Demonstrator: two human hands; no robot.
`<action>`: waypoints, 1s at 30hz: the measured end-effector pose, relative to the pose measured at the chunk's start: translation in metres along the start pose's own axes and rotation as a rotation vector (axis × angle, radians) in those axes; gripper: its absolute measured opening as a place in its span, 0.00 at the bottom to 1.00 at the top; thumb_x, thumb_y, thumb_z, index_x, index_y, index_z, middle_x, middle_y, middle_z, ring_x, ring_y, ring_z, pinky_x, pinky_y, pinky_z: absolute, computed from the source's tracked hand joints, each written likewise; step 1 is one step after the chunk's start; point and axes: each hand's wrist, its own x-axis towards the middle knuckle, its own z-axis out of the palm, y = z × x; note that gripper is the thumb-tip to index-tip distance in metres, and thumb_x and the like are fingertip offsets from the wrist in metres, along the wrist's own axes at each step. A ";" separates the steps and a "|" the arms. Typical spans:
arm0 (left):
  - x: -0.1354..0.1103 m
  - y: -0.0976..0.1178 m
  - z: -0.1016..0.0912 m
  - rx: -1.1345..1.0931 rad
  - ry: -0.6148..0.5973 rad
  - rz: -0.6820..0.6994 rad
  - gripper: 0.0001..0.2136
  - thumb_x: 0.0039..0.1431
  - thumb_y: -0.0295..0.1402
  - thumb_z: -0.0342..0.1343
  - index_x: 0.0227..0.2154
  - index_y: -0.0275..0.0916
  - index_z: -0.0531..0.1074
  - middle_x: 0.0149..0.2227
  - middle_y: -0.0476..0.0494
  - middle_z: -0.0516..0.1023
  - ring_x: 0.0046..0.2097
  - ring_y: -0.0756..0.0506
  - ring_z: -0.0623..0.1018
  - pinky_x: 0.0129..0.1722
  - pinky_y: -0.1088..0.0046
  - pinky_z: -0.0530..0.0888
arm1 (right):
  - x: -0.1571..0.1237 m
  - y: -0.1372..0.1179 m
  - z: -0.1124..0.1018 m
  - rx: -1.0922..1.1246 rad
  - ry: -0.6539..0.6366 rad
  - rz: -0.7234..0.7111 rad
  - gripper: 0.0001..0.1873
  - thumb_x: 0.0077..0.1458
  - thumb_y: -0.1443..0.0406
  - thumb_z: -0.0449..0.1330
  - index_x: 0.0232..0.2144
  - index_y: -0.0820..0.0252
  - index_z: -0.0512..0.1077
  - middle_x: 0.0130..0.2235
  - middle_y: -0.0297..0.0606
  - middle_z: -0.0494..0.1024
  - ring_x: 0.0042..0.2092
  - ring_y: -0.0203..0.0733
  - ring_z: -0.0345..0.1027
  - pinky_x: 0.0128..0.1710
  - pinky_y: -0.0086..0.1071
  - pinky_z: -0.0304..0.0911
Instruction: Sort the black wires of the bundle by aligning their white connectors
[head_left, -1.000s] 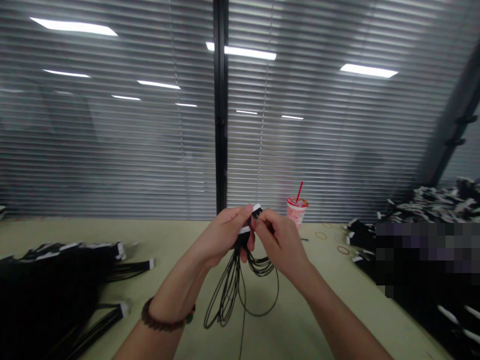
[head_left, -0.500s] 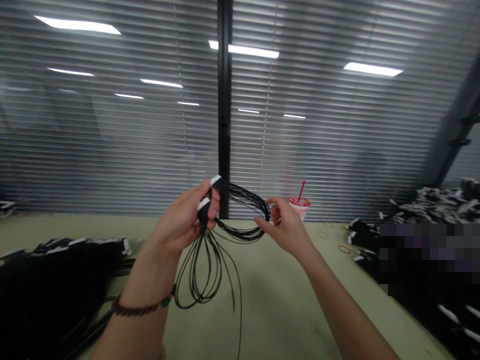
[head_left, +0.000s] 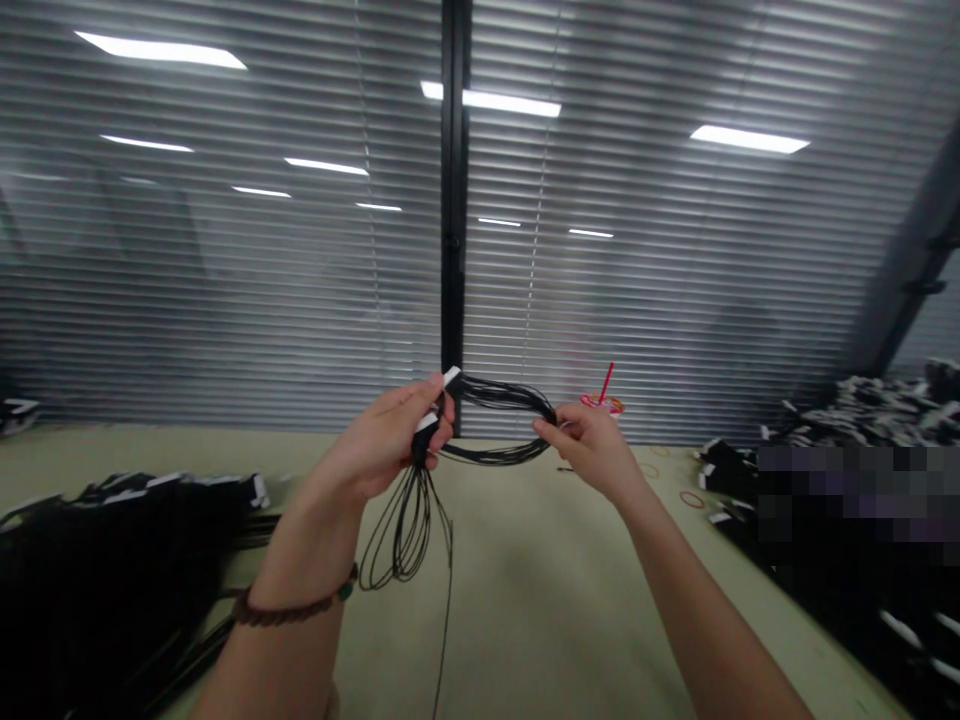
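Observation:
Above the table, my left hand (head_left: pixel 394 432) is closed around the connector end of a black wire harness (head_left: pixel 504 457). Two white connector pieces (head_left: pixel 425 424) show at its fingers, one above the other. Thin wires hang below that hand in loose loops, and one long strand trails down out of view. My right hand (head_left: pixel 592 445) pinches the far bend of the harness between thumb and fingers. Between my hands the wires form a flattened loop, with an upper and a lower strand bundle.
A pile of black harnesses with white ends (head_left: pixel 127 560) lies at left, and a larger heap (head_left: pixel 862 415) at right. Behind my right hand stands a cup with a red straw (head_left: pixel 606 385). Rubber bands (head_left: pixel 691 500) lie on the greenish table (head_left: pixel 525 620). Blinds rise behind.
Both hands have shifted slightly right, and the loop between them is flatter and pulled straighter. My right fingers have closed on the bend. The hanging loops have swung and narrowed.

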 end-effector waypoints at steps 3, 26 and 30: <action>-0.003 0.004 0.003 -0.056 -0.014 -0.011 0.14 0.56 0.42 0.46 0.24 0.37 0.64 0.14 0.52 0.61 0.16 0.55 0.59 0.11 0.84 0.62 | 0.002 0.007 0.006 0.034 0.006 0.019 0.21 0.49 0.52 0.55 0.18 0.64 0.63 0.16 0.29 0.56 0.18 0.27 0.48 0.17 0.22 0.41; 0.015 -0.011 0.047 -0.390 0.070 0.016 0.14 0.58 0.41 0.44 0.24 0.36 0.62 0.13 0.54 0.63 0.12 0.58 0.55 0.18 0.79 0.70 | -0.023 -0.046 0.020 0.195 -0.261 -0.147 0.14 0.54 0.64 0.49 0.23 0.65 0.70 0.20 0.30 0.60 0.22 0.26 0.48 0.20 0.21 0.43; 0.011 -0.007 0.053 -0.354 0.091 0.065 0.15 0.58 0.41 0.43 0.24 0.36 0.62 0.14 0.53 0.63 0.12 0.58 0.55 0.14 0.84 0.64 | -0.026 -0.049 0.014 0.192 -0.197 -0.142 0.12 0.51 0.64 0.52 0.22 0.65 0.70 0.19 0.30 0.63 0.21 0.25 0.50 0.20 0.21 0.45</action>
